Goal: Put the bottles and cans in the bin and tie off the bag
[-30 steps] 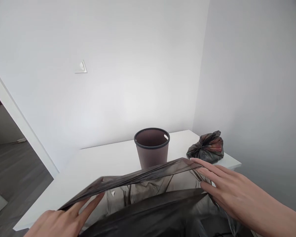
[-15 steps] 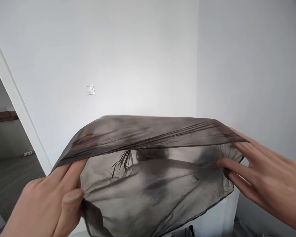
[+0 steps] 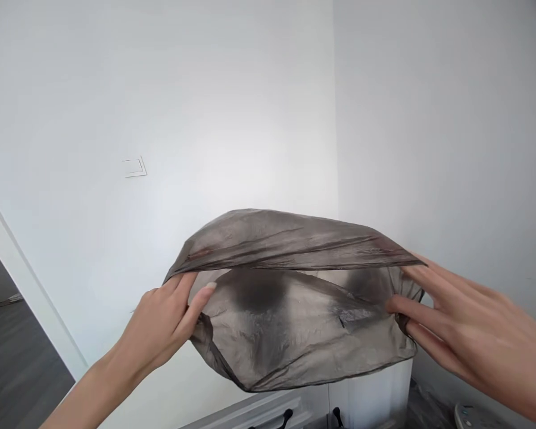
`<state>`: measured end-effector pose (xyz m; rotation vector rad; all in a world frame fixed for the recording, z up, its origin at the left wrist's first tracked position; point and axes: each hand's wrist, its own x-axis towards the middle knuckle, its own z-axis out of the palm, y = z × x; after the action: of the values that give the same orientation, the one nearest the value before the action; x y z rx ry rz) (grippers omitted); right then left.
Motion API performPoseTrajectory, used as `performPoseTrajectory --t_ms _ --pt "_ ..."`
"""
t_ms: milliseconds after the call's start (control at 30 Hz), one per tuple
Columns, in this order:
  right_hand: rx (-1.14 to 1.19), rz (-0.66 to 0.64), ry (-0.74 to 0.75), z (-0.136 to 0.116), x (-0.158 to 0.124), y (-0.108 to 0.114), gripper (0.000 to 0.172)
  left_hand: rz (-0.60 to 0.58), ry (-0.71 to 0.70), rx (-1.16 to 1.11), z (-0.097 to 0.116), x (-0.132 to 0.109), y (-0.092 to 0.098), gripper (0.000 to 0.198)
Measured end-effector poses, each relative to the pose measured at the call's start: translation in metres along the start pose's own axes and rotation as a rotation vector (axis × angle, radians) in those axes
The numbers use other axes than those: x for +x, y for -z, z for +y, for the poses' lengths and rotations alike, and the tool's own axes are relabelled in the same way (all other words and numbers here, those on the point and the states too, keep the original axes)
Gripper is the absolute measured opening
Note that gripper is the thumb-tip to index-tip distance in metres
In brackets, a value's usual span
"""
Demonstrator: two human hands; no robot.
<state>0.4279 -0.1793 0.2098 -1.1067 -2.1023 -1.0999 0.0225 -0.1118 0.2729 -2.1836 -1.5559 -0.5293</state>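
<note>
A thin, see-through dark grey trash bag [image 3: 295, 333] is stretched between my hands, its mouth gaping toward me. The fingers of my left hand [image 3: 165, 316] hook under the folded-over upper edge at the bag's left end, with the thumb raised along the opening. At the other end, my right hand [image 3: 455, 316] grips the rim, its upper fingers under the flap and a lower finger beneath the edge. Fingertips on both sides are partly covered by the film. Dark blurry patches show through the bag.
Below the bag stands a white cabinet [image 3: 370, 393] with black handles [image 3: 287, 415]. A white wall with a switch plate [image 3: 134, 167] rises behind, meeting another at a corner. At left is a door frame [image 3: 31, 286]; a pale device [image 3: 477, 417] sits at bottom right.
My left hand has moved right and away from me, bringing the bag's left end inward. The bag's mouth is narrower across. My view has shifted, showing more cabinet.
</note>
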Motion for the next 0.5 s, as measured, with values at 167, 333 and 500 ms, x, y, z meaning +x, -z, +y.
performPoseTrajectory --t_ms 167,333,500 --pt "0.097 -0.053 0.054 0.009 -0.010 -0.017 0.031 -0.114 -0.004 -0.123 0.003 0.010 -0.017 0.053" --pt "0.202 0.070 -0.031 -0.014 0.010 -0.004 0.046 -0.167 -0.020 -0.159 -0.001 0.020 -0.022 0.050" --pt "0.692 -0.145 0.001 -0.063 0.073 -0.024 0.045 -0.195 -0.053 -0.222 0.002 0.035 -0.034 0.063"
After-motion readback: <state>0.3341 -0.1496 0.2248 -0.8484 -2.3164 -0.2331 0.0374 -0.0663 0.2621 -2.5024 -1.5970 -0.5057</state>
